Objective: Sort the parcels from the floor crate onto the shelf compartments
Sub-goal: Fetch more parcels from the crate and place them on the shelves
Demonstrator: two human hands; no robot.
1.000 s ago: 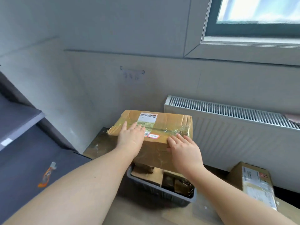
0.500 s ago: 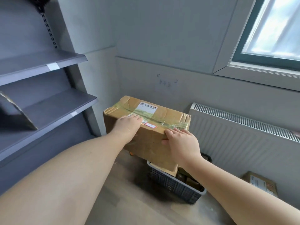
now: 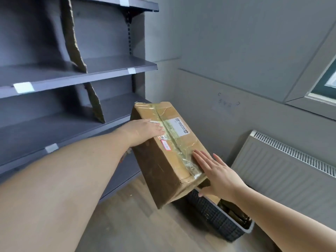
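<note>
- We hold the parcel [image 3: 169, 153] in the air between both hands, tilted, its far end up toward 11 o'clock and its near corner down at 6 o'clock, above the floor [image 3: 138, 224].
- Its taped top faces us, with a white label [image 3: 180, 127] near the far end and a small red-edged sticker [image 3: 165, 144] toward the middle.
- Our left hand [image 3: 143, 130] lies on the top at the parcel's left edge, fingers flat and pressing against the box rather than curled.
- Our right hand [image 3: 216, 173] presses the near right end, fingers [image 3: 200, 157] spread straight over the tape, thumb under the corner; neither hand is clenched, both clamp the parcel between them.
- The parcel's far end sits just in front of the shelf [image 3: 72, 77] at 10 o'clock; we cannot tell whether it touches the lower board.
- Cardboard dividers [image 3: 72, 37] stand upright on two boards, splitting them into compartments.
- White tags [image 3: 23, 87] mark the board edges.
- The dark crate [image 3: 218, 219] rests on the floor at 5 o'clock, below the parcel's near end, with brown parcels inside.
- A radiator [image 3: 283, 171] is at 3 o'clock against the wall, a window [image 3: 327, 86] above it.
</note>
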